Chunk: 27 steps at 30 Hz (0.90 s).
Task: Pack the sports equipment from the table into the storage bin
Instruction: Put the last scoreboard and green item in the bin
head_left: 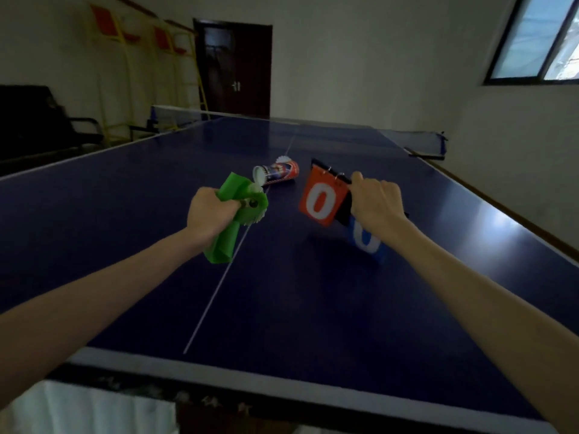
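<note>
The left hand is clenched around a bundle of green things: a folded green band that sticks out above and below the fist, and, pressed against it on the thumb side, a shuttlecock with a green skirt and white feather tips. Just beyond that hand, a cylindrical tube lies on its side on the blue worktop, its white cap end toward the hand; its printed label in red, white and dark blue is too blurred to read.

The right hand grips the top edge of a flip scoreboard, fingers curled over the black ringed spine. To the left of this hand an orange card shows a large white "0". Below the wrist a blue card, also bearing a white "0", is partly hidden by the forearm. Whether the scoreboard's base touches the worktop cannot be told.

A white centre line runs along the worktop between the two forearms. Beyond both hands a net crosses the worktop.
</note>
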Available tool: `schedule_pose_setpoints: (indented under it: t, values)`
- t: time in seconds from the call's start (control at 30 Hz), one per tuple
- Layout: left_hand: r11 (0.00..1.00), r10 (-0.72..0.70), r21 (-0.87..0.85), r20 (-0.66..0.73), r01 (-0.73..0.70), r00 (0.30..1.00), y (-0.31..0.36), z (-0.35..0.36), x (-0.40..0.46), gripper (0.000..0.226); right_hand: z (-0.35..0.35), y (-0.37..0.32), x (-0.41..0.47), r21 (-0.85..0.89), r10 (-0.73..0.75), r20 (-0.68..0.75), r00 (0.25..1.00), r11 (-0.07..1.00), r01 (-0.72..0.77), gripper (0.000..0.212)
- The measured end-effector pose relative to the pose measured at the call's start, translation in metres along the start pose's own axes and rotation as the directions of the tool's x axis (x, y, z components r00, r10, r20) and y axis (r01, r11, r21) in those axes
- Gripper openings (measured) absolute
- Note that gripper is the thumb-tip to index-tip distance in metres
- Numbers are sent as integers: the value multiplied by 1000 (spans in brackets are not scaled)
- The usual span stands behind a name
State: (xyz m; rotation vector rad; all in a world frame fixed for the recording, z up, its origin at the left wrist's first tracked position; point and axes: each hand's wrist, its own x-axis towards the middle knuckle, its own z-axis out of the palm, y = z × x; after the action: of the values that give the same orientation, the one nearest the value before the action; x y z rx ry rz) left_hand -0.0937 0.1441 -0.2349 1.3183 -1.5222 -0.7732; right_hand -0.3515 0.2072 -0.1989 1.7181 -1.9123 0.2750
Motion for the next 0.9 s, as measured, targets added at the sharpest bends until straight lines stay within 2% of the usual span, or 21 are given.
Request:
schedule_pose_setpoints:
  t: [0.03, 0.1, 0.17, 0.27, 0.33, 0.5, 0.63, 0.8, 0.9]
  values:
    - [999, -22, -26, -17, 21, 1000, -4, -16, -8, 21, -11, -15, 0, 95, 31, -49, 998, 995, -26, 2]
    - [993, -71, -100, -62, 64, 996, -17, -50, -25, 20, -31, -46, 1, 365, 120, -76, 990, 927, -84, 18]
    - [984, -110, -154, -156, 86, 982, -35, -95, -46, 12, -45, -89, -1, 657, 151, -26, 988, 748, -97, 31]
    - [968, -134, -239, -216, 81, 967, -46, -136, -71, 11, -52, -125, -3, 873, 138, 44, 989, 475, -105, 44]
    - [953, -154, -296, -290, 65, 944, -57, -170, -91, 9, -54, -159, -9, 925, 68, 77, 995, 366, -96, 43]
    - [942, -185, -337, -519, 0, 835, -85, -255, -158, 14, -69, -258, -30, 976, -81, 98, 992, 202, -80, 47]
    - [935, -246, -355, -683, -18, 687, -119, -317, -217, 19, -89, -345, -53, 996, -271, 75, 960, 59, -61, 42]
    - [921, -381, -368, -779, 129, 498, -180, -385, -289, 11, -102, -450, -105, 999, -460, 33, 888, -5, -40, 47]
    - [863, -493, -386, -785, 325, 376, -233, -410, -327, 8, -88, -504, -146, 996, -585, 94, 806, 50, -79, 34]
